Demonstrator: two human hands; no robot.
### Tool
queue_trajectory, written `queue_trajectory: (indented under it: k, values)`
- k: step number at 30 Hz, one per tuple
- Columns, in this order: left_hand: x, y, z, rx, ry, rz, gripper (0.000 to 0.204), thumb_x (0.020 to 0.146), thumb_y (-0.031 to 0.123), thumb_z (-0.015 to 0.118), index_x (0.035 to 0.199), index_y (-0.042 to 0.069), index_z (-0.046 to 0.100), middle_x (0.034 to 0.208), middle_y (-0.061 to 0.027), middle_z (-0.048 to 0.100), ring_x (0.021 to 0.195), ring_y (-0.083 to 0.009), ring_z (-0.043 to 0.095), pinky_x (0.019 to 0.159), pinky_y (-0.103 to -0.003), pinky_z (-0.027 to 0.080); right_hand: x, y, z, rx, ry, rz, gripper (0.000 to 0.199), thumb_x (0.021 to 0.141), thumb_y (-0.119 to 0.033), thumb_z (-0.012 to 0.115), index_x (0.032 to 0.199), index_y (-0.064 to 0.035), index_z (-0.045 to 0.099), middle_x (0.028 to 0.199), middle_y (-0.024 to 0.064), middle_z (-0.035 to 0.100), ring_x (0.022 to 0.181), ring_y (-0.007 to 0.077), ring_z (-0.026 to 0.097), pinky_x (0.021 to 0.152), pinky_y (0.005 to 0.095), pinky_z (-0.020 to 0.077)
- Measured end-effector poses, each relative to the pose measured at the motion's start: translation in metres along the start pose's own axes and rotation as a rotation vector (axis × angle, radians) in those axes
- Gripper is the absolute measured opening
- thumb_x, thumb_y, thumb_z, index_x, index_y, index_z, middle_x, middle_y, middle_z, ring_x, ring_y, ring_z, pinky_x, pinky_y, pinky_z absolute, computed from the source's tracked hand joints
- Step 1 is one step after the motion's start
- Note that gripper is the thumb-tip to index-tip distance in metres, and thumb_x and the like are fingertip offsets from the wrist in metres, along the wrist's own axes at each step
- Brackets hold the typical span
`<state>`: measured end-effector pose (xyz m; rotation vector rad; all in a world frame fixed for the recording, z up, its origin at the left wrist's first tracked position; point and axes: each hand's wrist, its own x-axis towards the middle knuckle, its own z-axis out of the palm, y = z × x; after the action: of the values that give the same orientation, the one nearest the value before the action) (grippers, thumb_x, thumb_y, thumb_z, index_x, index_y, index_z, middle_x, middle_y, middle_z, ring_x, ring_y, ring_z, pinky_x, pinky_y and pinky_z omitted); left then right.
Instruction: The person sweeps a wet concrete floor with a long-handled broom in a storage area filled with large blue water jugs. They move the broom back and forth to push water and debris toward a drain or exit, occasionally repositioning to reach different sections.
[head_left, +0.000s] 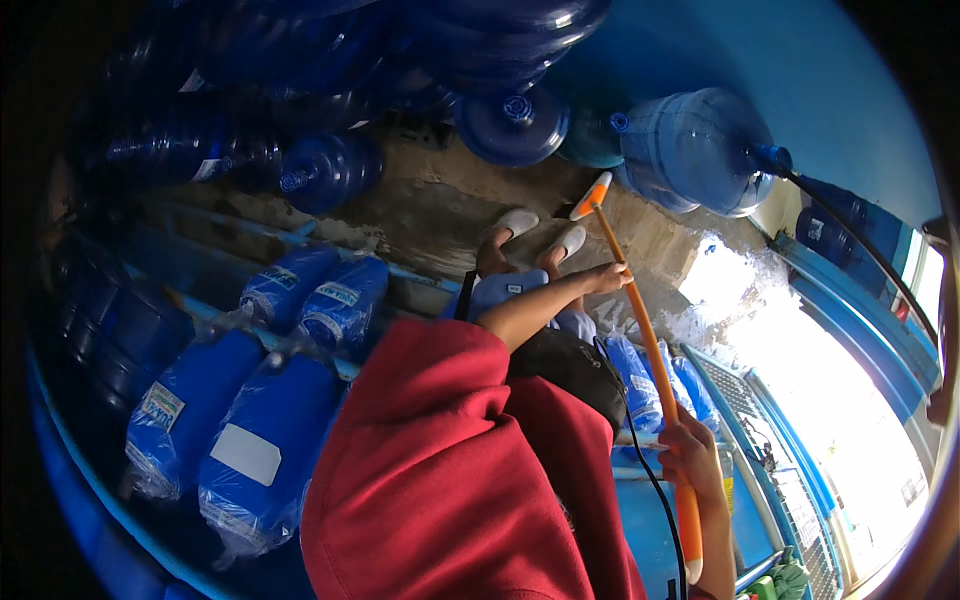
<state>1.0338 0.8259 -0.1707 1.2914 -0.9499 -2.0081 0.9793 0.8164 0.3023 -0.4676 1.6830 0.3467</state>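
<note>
- The left hand [605,278] grips an orange pole [650,345], nearer its wiper head [592,197].
- The right hand [690,455] clamps it lower down.
- The wiper head is near a blue bottle [695,145].

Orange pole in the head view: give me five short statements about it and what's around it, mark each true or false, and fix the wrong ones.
1. The left hand and right hand both hold the orange pole. True.
2. The left hand is nearer the pole's head than the right hand. True.
3. The left sleeve is green. False: it is red.
4. Blue containers at picture left are wrapped in clear plastic. True.
5. The footwear is black. False: it is whitish.
</note>
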Motion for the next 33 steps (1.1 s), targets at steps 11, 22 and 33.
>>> queue_trajectory:
  k: [11, 22, 33]
  values:
    - [-0.047, 0.034, -0.031, 0.610, -0.105, -0.247, 0.047, 0.081, 0.014, 0.045, 0.125, -0.003, 0.053, 0.125, -0.0269, 0.056, 0.119, -0.0365, 0.053, 0.097, -0.040, 0.043, -0.009, -0.009, -0.069, -0.167, -0.164, 0.033, 0.057, 0.090, -0.013, 0.054, 0.144, -0.0093, 0.037, 0.070, -0.0009, 0.048, 0.044, 0.0056, 0.039, 0.038, 0.0238, 0.0333]
    - [0.030, 0.068, 0.038, -0.043, 0.025, -0.688, 0.050, 0.088, 0.047, 0.057, 0.108, 0.000, 0.059, 0.107, -0.0103, 0.060, 0.108, -0.0244, 0.057, 0.097, -0.056, 0.042, 0.178, 0.065, -0.172, 0.095, -0.391, -0.269, 0.023, 0.087, -0.008, 0.055, 0.109, 0.0008, 0.054, 0.067, 0.0026, 0.047, 0.047, 0.0114, 0.044, 0.039, 0.0268, 0.0359]
    - [0.130, 0.017, 0.170, 0.421, -0.011, -0.345, 0.027, 0.081, 0.028, 0.068, 0.067, 0.006, 0.061, 0.060, 0.0006, 0.054, 0.051, -0.0080, 0.048, 0.045, -0.025, 0.035, 0.272, 0.148, -0.254, 0.405, -0.209, -0.319, 0.021, 0.084, -0.014, 0.056, 0.090, 0.0059, 0.060, 0.067, 0.0073, 0.056, 0.053, 0.0156, 0.054, 0.046, 0.0320, 0.0487]
